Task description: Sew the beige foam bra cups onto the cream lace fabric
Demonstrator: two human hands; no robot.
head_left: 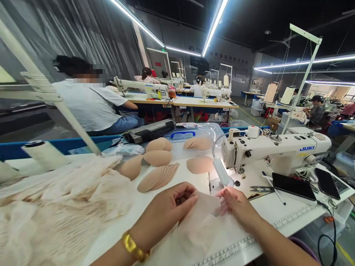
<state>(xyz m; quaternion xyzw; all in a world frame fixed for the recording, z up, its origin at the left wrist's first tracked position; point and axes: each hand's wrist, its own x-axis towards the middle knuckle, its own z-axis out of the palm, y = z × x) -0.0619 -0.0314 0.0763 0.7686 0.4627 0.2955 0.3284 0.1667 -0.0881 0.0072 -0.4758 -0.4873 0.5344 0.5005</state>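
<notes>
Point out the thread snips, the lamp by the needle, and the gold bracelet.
Snips point(261, 189): head view, handles.
Lamp point(221, 172): head view, white housing.
Bracelet point(130, 244): head view, gold band.

A pale, sheer cloth point(203, 218) hangs pinched between the left hand point(173, 207) and the right hand point(238, 205) above the white counter point(191, 181), its upper edge raised (fingers show faintly through it near the right side), its lower part loosely creased.
</notes>
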